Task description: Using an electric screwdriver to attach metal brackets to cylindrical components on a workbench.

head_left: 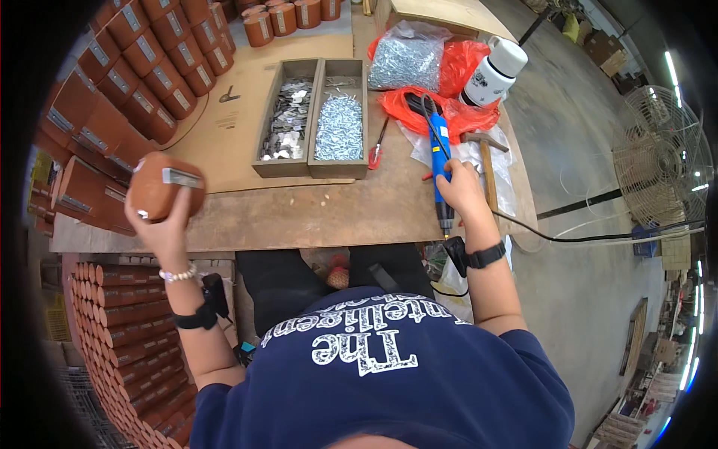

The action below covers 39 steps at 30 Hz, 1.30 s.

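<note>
At the left, my left hand (161,228) grips a reddish-brown cylinder (155,179) that is tilted and slightly blurred; a small metal plate is on its side. My right hand (464,188) is closed around a blue electric screwdriver (440,152), its tip pointing toward the table's front edge and a cord running from its far end. Between my hands, farther back, stand two long grey trays. The left tray (263,144) holds flat metal plates (290,123), the right tray (362,138) silvery screws (338,129).
Stacked cylinders (142,67) crowd the table's left side. A red-handled screwdriver (375,153) lies beside the trays. A hammer (486,161), red plastic bag (471,112), bag of screws (407,61) and white bottle (493,71) fill the right. A fan (662,157) stands beyond.
</note>
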{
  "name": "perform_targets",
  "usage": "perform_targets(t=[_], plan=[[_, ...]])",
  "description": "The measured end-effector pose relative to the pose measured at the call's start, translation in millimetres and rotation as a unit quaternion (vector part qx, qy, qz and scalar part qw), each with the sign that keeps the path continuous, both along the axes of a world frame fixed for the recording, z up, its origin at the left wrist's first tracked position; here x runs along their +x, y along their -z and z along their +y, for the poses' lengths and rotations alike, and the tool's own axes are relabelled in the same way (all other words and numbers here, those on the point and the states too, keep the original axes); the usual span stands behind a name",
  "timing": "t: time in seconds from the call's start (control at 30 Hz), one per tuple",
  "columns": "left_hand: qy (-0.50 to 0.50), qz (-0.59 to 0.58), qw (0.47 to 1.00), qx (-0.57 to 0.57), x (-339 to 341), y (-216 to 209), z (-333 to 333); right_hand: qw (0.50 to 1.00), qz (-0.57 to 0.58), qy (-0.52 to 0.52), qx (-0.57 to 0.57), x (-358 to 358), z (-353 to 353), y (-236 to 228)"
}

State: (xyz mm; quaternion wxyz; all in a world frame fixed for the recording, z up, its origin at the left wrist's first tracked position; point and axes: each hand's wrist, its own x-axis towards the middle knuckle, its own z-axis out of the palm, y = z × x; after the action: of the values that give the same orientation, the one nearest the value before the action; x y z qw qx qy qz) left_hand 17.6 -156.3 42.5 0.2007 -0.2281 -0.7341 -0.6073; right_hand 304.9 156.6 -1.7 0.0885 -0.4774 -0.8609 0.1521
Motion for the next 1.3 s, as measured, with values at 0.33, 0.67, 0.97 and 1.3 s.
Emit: perform_targets(t=[0.33, 0.67, 0.97, 1.3], plan=[[0.424, -0.121, 0.892, -0.099, 101.9, 53.6, 82.3, 0.991, -0.109, 0.066, -0.037, -19.5, -2.5, 2.5], [0.472, -0.042, 0.84, -0.263, 90.8, 65.0, 96.1, 0.979, 0.184, 0.06, -0.067, 4.1, 11.3, 8.9], [0.479, -0.104, 0.82, -0.296, 15.7, 12.8, 163.4, 0.752, 0.6, -0.066, -0.266, -0.3, -37.1, -111.1], [0.334, 0.166, 0.756, -0.538, 31.7, 45.6, 212.5, 0.703, 0.66, -0.121, -0.233, 13.5, -58.1, -134.1]])
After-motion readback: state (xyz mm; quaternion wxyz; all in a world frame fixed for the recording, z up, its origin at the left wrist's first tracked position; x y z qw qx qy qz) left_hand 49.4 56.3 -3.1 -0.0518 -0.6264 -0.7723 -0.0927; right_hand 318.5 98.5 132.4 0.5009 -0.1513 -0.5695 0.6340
